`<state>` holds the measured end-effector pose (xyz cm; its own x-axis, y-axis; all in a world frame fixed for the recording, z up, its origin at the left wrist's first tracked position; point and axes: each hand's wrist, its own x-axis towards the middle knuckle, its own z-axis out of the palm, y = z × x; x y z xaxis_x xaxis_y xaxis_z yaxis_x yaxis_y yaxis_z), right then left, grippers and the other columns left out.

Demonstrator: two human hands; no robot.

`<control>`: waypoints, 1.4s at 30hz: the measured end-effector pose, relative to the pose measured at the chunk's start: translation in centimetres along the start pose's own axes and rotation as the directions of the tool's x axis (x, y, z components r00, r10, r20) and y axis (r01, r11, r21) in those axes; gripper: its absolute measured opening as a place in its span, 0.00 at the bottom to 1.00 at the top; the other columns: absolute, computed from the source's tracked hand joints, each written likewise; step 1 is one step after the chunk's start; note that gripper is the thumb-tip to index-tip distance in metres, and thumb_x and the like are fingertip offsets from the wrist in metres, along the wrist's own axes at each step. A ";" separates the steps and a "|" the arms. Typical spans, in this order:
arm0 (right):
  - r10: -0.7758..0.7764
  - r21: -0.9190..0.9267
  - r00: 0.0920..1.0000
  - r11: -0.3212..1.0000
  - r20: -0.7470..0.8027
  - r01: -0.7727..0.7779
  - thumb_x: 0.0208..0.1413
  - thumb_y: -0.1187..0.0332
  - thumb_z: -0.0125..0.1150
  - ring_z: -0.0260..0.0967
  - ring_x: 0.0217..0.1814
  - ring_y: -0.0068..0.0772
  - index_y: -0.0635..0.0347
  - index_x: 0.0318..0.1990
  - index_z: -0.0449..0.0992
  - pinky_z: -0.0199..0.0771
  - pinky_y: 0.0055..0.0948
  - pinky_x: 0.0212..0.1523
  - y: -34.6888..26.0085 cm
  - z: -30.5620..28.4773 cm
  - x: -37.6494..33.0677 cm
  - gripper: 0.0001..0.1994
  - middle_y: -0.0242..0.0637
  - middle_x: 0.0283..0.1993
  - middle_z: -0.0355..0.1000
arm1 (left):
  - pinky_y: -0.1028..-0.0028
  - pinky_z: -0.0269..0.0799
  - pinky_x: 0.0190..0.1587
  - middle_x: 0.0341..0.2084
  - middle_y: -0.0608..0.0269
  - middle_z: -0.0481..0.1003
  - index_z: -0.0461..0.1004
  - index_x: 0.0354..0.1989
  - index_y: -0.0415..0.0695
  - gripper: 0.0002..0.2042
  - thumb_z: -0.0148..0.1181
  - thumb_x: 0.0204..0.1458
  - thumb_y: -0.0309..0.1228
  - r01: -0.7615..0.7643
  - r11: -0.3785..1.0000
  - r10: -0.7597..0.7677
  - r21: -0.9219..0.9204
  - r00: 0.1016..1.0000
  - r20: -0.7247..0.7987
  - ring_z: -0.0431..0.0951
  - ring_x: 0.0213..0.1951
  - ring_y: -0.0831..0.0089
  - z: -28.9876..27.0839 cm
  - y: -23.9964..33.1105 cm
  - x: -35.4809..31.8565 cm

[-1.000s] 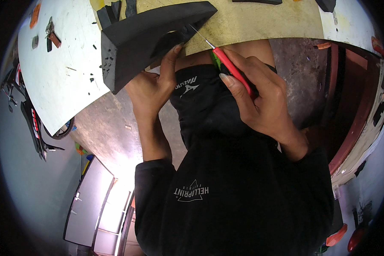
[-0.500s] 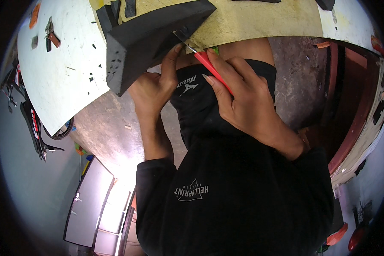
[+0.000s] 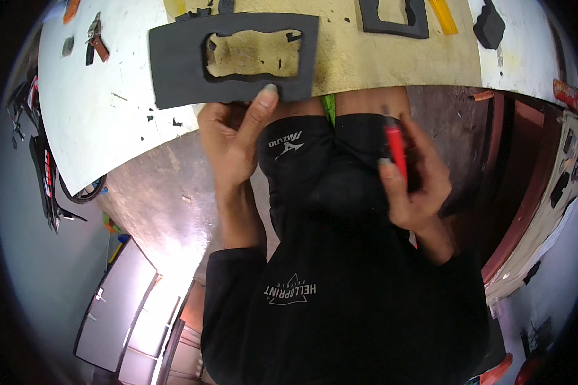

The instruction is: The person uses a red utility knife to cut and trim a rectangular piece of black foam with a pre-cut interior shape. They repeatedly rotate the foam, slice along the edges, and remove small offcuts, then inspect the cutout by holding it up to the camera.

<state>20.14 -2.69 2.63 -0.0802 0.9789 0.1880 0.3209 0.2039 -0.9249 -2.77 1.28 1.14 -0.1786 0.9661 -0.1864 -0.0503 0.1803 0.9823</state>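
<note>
My left hand (image 3: 237, 131) grips the near edge of a dark grey foam block (image 3: 176, 67), thumb on top and fingers underneath. A wavy-edged opening goes through the block, and the yellowish board (image 3: 379, 64) shows through it with small dark scraps. Away to the right, over my lap, my right hand (image 3: 424, 176) is closed round the red handle of a craft knife (image 3: 396, 147). Its tip points away from me and is blurred. The blade stands apart from the foam.
A second dark foam frame (image 3: 395, 29) lies at the back, beside a yellow strip-like tool (image 3: 443, 16). Farther right is a loose dark foam piece (image 3: 489, 25). Pliers-like cutters (image 3: 96, 42) and foam crumbs lie on the white tabletop (image 3: 70, 128) at left.
The foam block has gone from tilted up on edge to lying flatter, its opening now in sight. My right hand has drawn the knife away from the foam, right and toward me.
</note>
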 end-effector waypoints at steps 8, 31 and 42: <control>0.423 0.579 0.905 0.726 0.048 -0.370 0.59 0.73 0.60 0.59 0.20 0.15 0.68 0.53 0.68 0.57 0.16 0.19 0.3 -0.1 3.5 0.16 0.33 0.31 0.69 | 0.82 0.65 0.35 0.30 0.65 0.76 0.76 0.37 0.35 0.08 0.65 0.52 0.25 0.137 0.967 -0.106 -0.216 0.983 0.147 0.72 0.31 0.82 0.9 1.4 -1.0; 0.455 0.421 0.877 0.772 0.155 -0.475 0.47 0.74 0.73 0.61 0.27 0.12 0.69 0.51 0.69 0.63 0.14 0.30 0.4 2.1 3.9 0.24 0.29 0.31 0.68 | 0.76 0.74 0.42 0.34 0.57 0.78 0.70 0.51 0.32 0.18 0.49 0.64 0.37 0.228 0.846 -0.142 -0.481 0.967 0.210 0.78 0.36 0.75 1.5 -0.3 0.0; 0.360 0.187 0.912 0.927 -0.199 -0.325 0.57 0.69 0.63 0.69 0.30 0.19 0.69 0.52 0.71 0.70 0.22 0.29 1.2 0.2 5.7 0.18 0.33 0.34 0.71 | 0.72 0.77 0.46 0.42 0.51 0.76 0.65 0.52 0.31 0.14 0.54 0.58 0.20 0.066 0.874 -0.053 -0.481 0.998 0.042 0.79 0.41 0.71 1.3 -0.6 0.3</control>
<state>19.89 3.13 2.48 0.2298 0.9685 -0.0960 0.1469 -0.1321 -0.9803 -1.51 1.73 0.52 -0.1346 0.9621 -0.2372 -0.5287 0.1327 0.8383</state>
